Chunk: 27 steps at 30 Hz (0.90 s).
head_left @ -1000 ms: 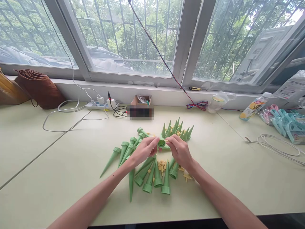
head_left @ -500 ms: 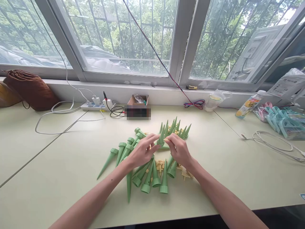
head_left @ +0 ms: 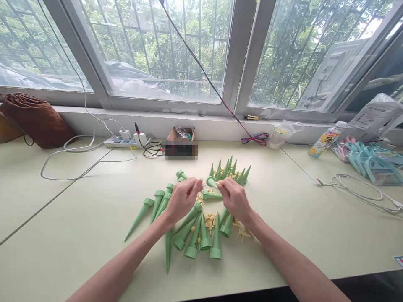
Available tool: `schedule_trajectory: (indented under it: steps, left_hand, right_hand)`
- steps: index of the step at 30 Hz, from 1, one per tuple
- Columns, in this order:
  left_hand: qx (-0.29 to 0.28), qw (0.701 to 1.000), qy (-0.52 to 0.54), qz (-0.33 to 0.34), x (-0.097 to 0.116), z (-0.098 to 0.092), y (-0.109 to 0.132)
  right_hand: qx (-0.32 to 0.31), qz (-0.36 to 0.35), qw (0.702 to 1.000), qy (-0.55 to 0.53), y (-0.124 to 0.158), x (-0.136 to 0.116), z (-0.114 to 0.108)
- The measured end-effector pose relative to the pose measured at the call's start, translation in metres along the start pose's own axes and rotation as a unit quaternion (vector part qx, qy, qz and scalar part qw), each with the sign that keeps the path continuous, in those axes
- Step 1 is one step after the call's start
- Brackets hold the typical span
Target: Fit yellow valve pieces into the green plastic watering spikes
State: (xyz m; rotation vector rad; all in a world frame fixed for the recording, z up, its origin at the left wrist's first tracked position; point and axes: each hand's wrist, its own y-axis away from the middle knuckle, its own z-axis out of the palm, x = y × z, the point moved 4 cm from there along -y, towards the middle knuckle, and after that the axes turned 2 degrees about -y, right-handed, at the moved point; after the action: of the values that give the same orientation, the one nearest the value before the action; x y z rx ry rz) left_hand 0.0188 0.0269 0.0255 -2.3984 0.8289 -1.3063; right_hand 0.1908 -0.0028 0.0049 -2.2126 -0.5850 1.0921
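My left hand [head_left: 185, 196] is closed in a pinch left of the centre; what its fingertips hold, if anything, is too small to make out. Across from it, my right hand [head_left: 235, 196] pinches a small yellow plastic piece [head_left: 218, 183]. Between the two hands a green plastic spike [head_left: 211, 182] tilts with its narrow end toward my right fingers; whether they touch it I cannot tell. Just below lies another green spike [head_left: 211, 195]. Several more green spikes [head_left: 216, 239] fan out nearer me, around a pile of small yellow plastic pieces [head_left: 210, 220].
Behind my hands, several green spikes [head_left: 231, 165] stand upright among yellow pieces. Along the window side are a power strip [head_left: 121, 141], a small cardboard box [head_left: 181, 133], a plastic cup in a bag [head_left: 279, 135] and a bottle [head_left: 325, 140]. A white cable [head_left: 355, 188] lies at right.
The green spike that stood upright in my left fingers now tilts between my hands. My left hand has drawn slightly left and its fingers have closed. My right hand stays nearly in place.
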Motion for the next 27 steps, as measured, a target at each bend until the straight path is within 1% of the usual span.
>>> schedule_trajectory:
  steps: [5,9,12,17,20,21,23,25,27]
  left_hand:
    - [-0.073,0.994,0.055,-0.058,-0.0007,0.0053,0.0001]
    - [-0.112,0.985,0.098,-0.084,-0.0036,0.0091,0.0011]
    - [-0.135,0.98,0.118,-0.091,-0.003,0.0095,0.0009]
    - [-0.158,0.975,0.133,-0.085,-0.0016,0.0093,0.0004]
    - [-0.151,0.981,0.108,-0.056,-0.0054,0.0096,0.0008]
    - [-0.138,0.986,0.087,-0.033,-0.0065,0.0088,0.0008]
    - [-0.106,0.993,0.028,0.033,-0.0068,0.0065,0.001]
    - [-0.087,0.992,-0.019,0.087,-0.0062,0.005,0.0018]
    - [-0.074,0.99,-0.046,0.115,-0.006,0.0043,0.0024]
  right_hand:
    - [-0.037,-0.016,0.999,0.005,0.0029,-0.0009,0.0055]
    - [-0.049,-0.022,0.999,-0.007,0.0026,-0.003,0.0058]
    - [-0.043,-0.016,0.999,-0.023,0.0021,-0.0031,0.0044]
    - [-0.04,-0.003,0.998,-0.049,0.0026,-0.0021,0.0037]
    - [-0.04,0.003,0.998,-0.055,0.0023,-0.0015,0.0036]
    - [-0.042,0.003,0.998,-0.055,0.0022,-0.0016,0.0037]
    - [-0.047,0.003,0.998,-0.052,0.0019,-0.0021,0.0043]
    - [-0.047,0.001,0.998,-0.05,0.0018,-0.0029,0.0047]
    - [-0.043,0.001,0.998,-0.049,0.0014,-0.0037,0.0048]
